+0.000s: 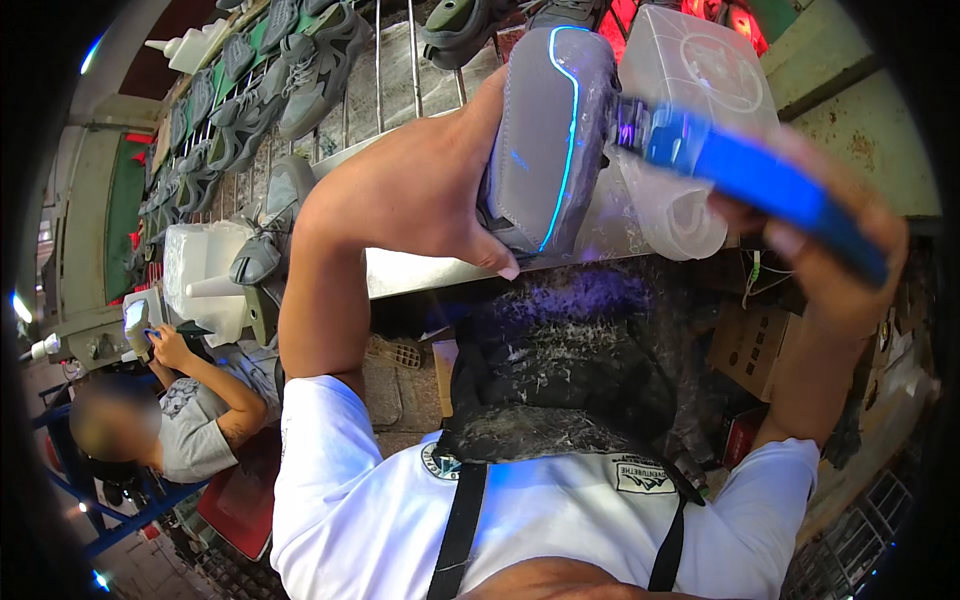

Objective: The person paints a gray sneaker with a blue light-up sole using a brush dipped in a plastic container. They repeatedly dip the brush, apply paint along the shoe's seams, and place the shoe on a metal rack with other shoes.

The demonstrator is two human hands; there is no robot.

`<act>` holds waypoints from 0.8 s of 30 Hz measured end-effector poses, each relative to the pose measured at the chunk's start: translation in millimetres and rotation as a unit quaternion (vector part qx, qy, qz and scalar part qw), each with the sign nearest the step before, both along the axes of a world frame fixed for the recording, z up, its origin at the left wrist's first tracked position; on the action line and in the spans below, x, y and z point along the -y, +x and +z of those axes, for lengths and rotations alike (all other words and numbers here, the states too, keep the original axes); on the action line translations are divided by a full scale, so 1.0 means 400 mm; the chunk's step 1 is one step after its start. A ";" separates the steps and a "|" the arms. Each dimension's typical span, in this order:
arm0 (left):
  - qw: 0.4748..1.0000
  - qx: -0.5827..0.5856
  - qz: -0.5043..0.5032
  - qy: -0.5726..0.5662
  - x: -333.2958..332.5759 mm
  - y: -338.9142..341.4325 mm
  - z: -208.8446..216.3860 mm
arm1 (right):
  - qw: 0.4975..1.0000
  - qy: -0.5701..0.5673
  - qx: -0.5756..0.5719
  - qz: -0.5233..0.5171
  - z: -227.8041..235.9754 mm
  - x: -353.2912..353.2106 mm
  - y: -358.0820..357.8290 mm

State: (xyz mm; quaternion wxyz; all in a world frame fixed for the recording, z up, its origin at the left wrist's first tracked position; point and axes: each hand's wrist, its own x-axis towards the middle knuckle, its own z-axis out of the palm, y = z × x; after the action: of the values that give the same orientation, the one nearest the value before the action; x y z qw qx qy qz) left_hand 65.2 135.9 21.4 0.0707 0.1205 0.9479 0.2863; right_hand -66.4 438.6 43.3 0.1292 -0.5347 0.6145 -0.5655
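Note:
My left hand (pixel 415 190) is wrapped round a grey shoe (pixel 535 150), thumb at its near end and fingers hidden behind it. A line glowing bright blue runs along the shoe's side, following the contour near its edge. In my right hand (pixel 845 245) is a blue-handled brush (pixel 755 170), smeared by motion. Its head end lies close against the shoe's right side; whether it touches cannot be made out. Both hands are raised over the edge of a metal work surface (pixel 430 275).
Several grey shoes (pixel 320 70) sit on a metal rack at the far left. A translucent plastic container (pixel 695 65) stands beyond the brush, a white tub (pixel 205 280) to the left. Another person (pixel 205 420) works at the left. A cardboard box (pixel 750 345) lies below right.

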 end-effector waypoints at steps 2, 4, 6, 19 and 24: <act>1.000 0.011 0.001 -0.016 -0.002 0.003 0.003 | 0.998 0.049 0.007 -0.031 0.041 0.002 -0.038; 1.000 0.012 0.002 -0.014 0.001 0.008 -0.005 | 0.994 0.099 -0.037 -0.011 0.065 0.005 -0.060; 1.000 0.006 -0.003 -0.003 0.005 0.007 -0.015 | 0.991 0.109 -0.077 0.013 0.081 0.008 -0.064; 0.991 -0.119 -0.067 -0.006 0.023 -0.035 -0.040 | 0.992 0.014 -0.115 0.055 -0.074 0.037 0.002; 1.000 -0.001 0.023 0.018 -0.007 -0.048 0.020 | 0.995 0.017 -0.102 -0.008 -0.125 0.032 0.046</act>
State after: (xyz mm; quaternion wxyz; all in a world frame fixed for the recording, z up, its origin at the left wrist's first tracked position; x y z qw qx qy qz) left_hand 45.9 138.5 29.2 0.0612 0.1004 0.9451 0.3049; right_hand -48.0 426.0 -6.8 0.0706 -0.5827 0.6382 -0.4982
